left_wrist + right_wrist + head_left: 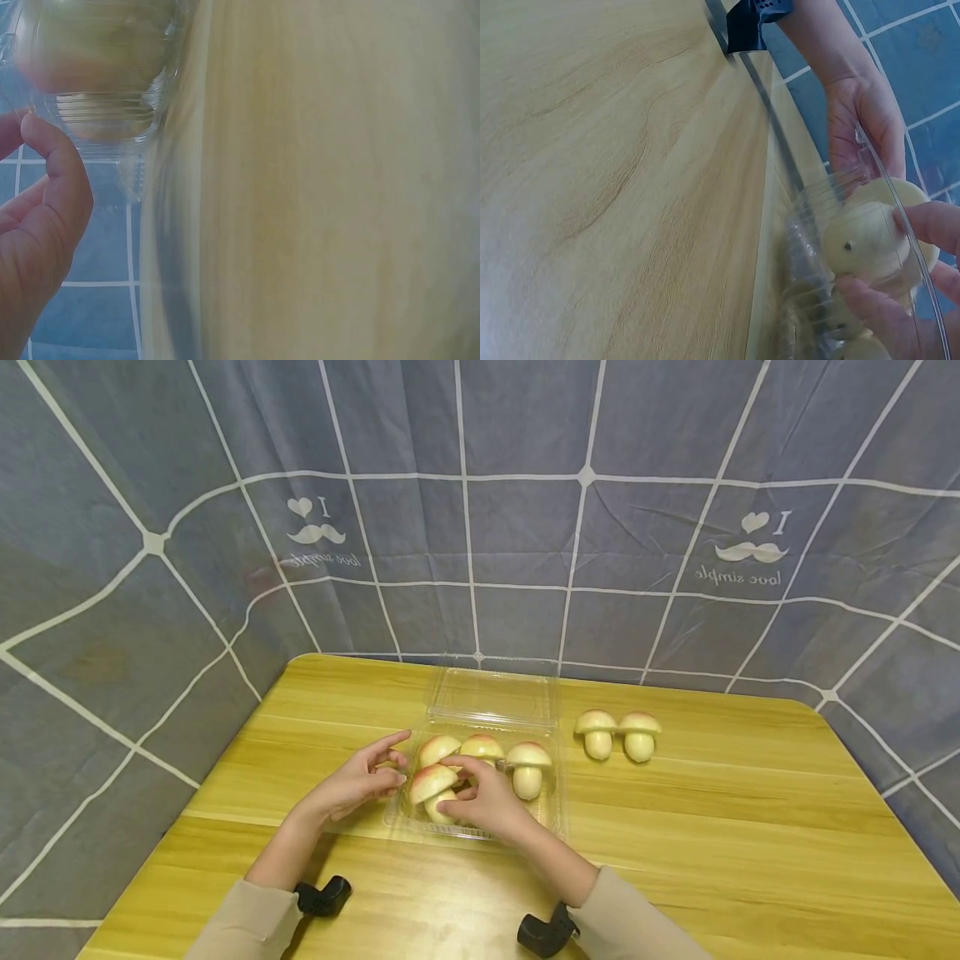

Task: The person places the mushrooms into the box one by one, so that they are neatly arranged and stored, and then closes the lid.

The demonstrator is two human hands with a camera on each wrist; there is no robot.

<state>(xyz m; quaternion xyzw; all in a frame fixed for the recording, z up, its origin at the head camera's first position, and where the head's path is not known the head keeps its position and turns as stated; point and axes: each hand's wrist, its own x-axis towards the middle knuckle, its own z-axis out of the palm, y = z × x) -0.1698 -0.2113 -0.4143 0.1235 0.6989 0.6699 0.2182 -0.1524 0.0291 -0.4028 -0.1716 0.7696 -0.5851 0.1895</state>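
A clear plastic clamshell box [551,814] lies with its lid raised at the back. In it sit several pale yellow mushrooms [527,770] with red-tinged, glossy caps. My right hand [491,802] reaches over the box and grips the front-left mushroom [433,783] between thumb and fingers; the right wrist view shows the underside of this mushroom [866,240] through the clear wall. At the box's left edge, my left hand [367,781] pinches the rim with its thumb and a finger, while the forefinger points out straight. The right hand partly hides the mushrooms behind it.
Two more mushrooms [618,735] stand side by side on the wooden table [712,827], right of the box. The transparent lid [491,693] leans toward a grey-blue curtain [517,527] with white lines behind the table. Each wrist carries a black camera mount [324,896].
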